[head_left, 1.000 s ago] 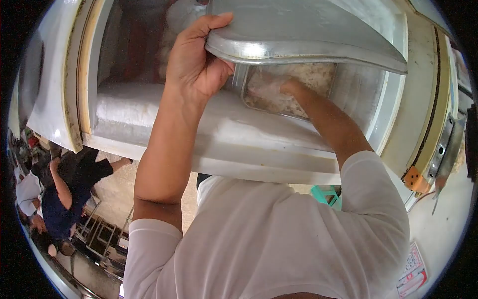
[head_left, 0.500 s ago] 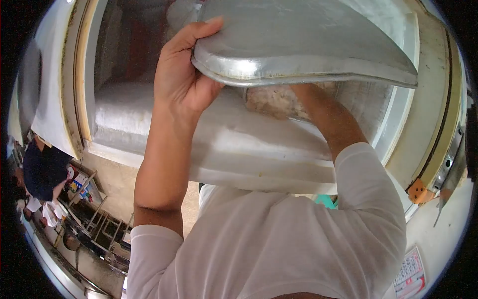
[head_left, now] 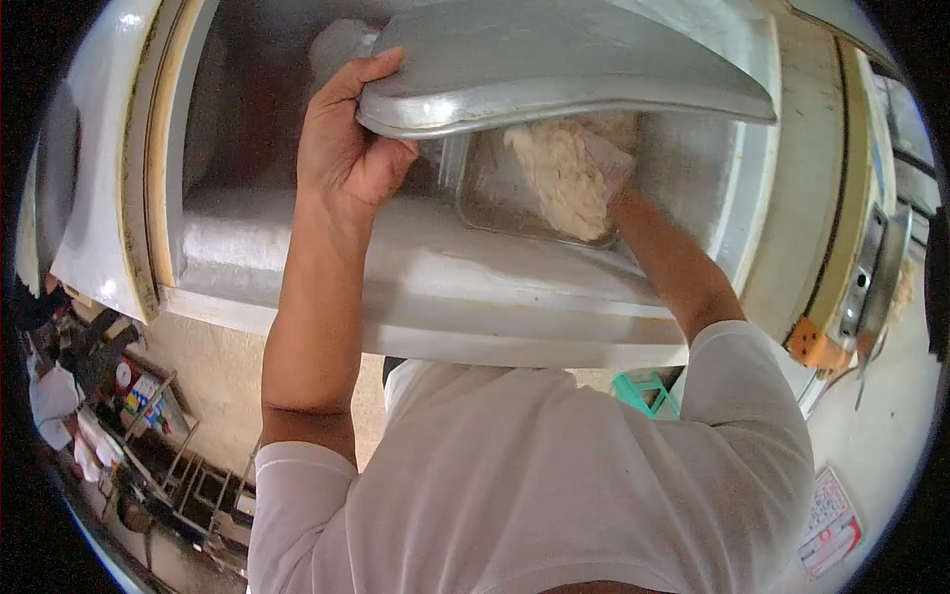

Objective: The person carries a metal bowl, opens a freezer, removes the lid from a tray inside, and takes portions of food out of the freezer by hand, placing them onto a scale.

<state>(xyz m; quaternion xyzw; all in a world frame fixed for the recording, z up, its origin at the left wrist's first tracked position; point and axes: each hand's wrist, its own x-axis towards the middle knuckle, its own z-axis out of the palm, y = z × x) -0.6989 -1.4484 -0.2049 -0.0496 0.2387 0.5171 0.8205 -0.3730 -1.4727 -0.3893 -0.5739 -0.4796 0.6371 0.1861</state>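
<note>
My left hand (head_left: pixel 346 139) grips the left end of a grey metal lid or tray (head_left: pixel 564 59), thumb below and fingers on its top side, holding it raised and tilted over the open chest. Under it, my right hand (head_left: pixel 616 166) reaches into a clear-sided rectangular container (head_left: pixel 485 203). It is closed on a clump of pale, lumpy food (head_left: pixel 564 183), perhaps raw meat or dough. The fingers are blurred and partly covered by the clump. The lid hides the container's far side.
A frosty white chest freezer (head_left: pixel 445 272) surrounds both arms, its rim (head_left: pixel 495 342) close to my body. A whitish bundle (head_left: pixel 341 45) lies farther back inside. A green stool (head_left: pixel 648 394) stands below the rim. Metal racks (head_left: pixel 188 465) and another person's dark clothing are at the lower left.
My right hand has come out from behind the lid with the pale clump, baring part of the container's bottom. The lid and my left hand appear slightly higher and farther left.
</note>
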